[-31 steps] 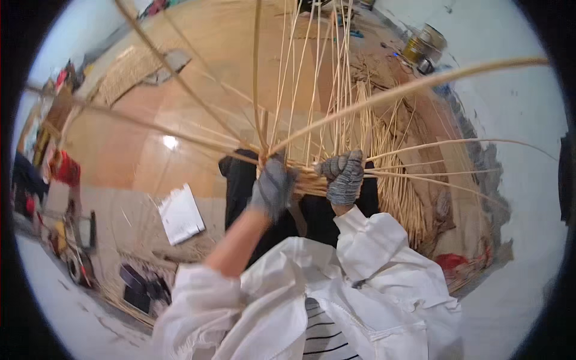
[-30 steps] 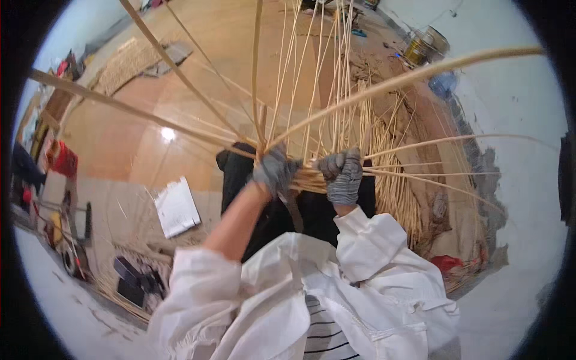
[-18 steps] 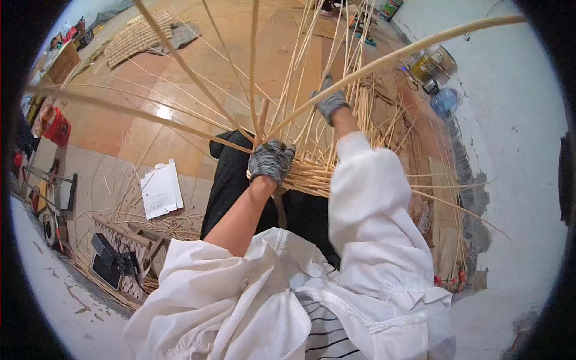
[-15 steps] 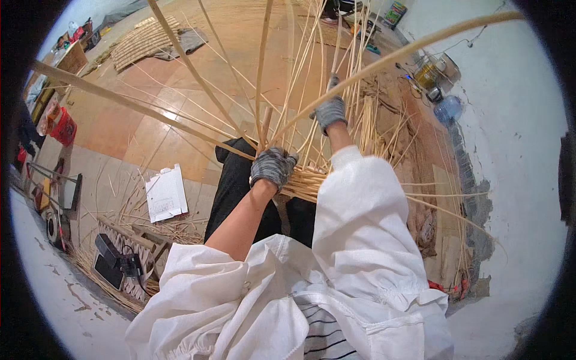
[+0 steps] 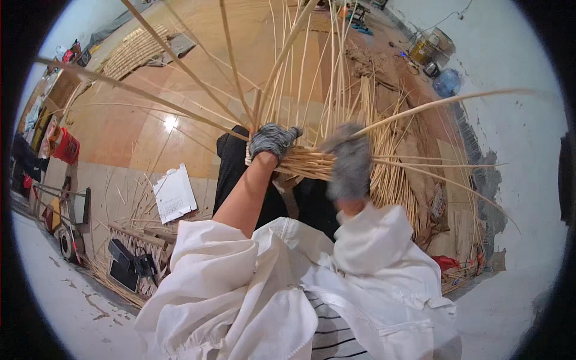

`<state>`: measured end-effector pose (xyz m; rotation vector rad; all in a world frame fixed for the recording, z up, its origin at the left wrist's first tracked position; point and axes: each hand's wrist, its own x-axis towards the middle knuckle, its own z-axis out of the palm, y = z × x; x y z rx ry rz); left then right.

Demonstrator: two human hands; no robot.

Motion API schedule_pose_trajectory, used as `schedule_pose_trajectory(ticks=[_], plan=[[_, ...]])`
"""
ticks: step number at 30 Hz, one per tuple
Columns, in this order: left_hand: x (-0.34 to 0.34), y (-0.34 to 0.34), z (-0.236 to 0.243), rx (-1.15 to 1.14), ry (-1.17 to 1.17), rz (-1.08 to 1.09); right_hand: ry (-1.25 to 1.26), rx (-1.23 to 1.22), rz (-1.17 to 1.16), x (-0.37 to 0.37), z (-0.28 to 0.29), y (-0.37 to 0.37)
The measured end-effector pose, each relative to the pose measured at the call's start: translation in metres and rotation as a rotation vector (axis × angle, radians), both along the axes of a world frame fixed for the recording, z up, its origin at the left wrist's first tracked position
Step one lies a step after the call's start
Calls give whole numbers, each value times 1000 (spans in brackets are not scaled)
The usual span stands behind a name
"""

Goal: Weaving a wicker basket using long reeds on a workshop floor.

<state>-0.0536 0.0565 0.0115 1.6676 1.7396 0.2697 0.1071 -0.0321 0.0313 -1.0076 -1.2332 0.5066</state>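
A partly woven wicker piece (image 5: 309, 163) lies across my lap, its pale rods packed in a tight band. Long upright rods (image 5: 287, 51) fan out from it, away from me. My left hand (image 5: 272, 141), in a grey knitted glove, is wrapped round the left end of the woven band, beside a short thick stake. My right hand (image 5: 349, 159), gloved alike, is smeared by motion at the band's right part, so its fingers do not show clearly. A long rod (image 5: 432, 110) stretches rightward from beside that hand; whether the hand grips it is unclear.
A bundle of loose rods (image 5: 390, 180) lies on the floor at the right, by the wall. To the left are a white sheet of card (image 5: 174, 193), a red bucket (image 5: 66, 147) and a black device (image 5: 124, 264). A blue water bottle (image 5: 446, 83) stands at far right.
My right hand has come back toward me from among the upright rods. A long rod has swung down to the right. My left hand keeps its hold on the woven band.
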Motion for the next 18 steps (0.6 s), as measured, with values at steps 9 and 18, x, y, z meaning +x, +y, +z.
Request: schedule_pose_trajectory(ticks=[9, 18], plan=[[46, -17, 46, 516, 208, -18, 740, -228, 236, 82, 5, -4], [84, 20, -20, 61, -1002, -273, 795, -93, -122, 162, 4, -24]])
